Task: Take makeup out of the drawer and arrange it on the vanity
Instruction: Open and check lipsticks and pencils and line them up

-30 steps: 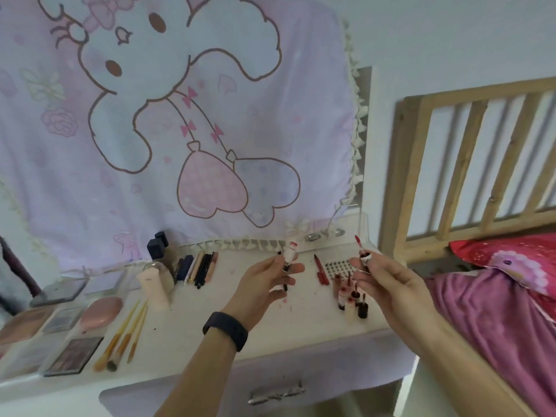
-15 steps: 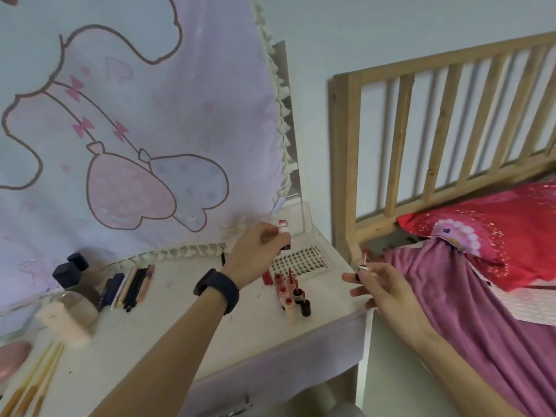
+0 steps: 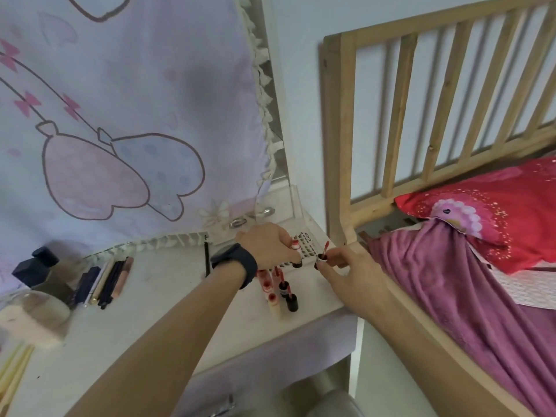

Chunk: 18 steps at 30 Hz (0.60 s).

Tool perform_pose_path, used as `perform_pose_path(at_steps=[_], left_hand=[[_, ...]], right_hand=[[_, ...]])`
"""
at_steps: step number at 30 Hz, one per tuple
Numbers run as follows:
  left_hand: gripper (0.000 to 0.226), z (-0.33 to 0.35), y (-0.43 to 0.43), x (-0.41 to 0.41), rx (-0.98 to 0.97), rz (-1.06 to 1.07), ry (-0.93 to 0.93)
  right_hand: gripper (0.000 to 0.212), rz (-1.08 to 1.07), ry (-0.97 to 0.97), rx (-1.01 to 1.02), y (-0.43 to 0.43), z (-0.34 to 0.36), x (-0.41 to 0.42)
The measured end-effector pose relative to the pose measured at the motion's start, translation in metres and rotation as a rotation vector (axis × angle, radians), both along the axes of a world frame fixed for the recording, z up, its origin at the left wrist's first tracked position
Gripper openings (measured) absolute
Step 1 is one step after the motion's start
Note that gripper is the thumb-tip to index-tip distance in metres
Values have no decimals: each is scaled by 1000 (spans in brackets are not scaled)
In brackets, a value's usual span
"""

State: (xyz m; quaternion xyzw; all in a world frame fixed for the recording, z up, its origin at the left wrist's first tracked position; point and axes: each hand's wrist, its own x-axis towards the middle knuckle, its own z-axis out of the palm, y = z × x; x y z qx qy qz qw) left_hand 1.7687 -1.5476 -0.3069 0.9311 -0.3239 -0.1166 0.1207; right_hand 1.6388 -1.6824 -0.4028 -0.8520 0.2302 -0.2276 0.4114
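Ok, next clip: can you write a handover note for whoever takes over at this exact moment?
Left hand grips a lip tint tube over the holed organizer at the vanity's back right corner.
Right hand pinches a red-tipped wand beside it.
Done: other lip tubes cluster on the vanity; pencils lie in a row.
Left: probably cap the tube and set it down.

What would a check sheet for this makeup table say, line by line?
Surface: white vanity top, crowded along its back and right side.
Job's things: lip gloss tube in the left hand; red-tipped applicator wand in the right; more lip tubes clustered near the front edge; slotted holder behind them.
Clutter: row of pencils, dark bottle, makeup brushes.
Grippers: left hand holds the tube; right hand pinches the wand.
Cables: nothing seen.
Surroundings: cartoon cloth, wooden bed frame, red pillow.
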Motion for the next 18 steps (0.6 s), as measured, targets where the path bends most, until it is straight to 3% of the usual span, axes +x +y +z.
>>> perform_pose_path(at_steps=[9, 18], left_hand=[[41, -13, -1, 1, 101, 17, -116], [37, -17, -6, -3, 108, -10, -107]], right_hand=[[25, -7, 144, -154, 9, -7, 14], [30, -18, 173, -215, 10, -10, 19]])
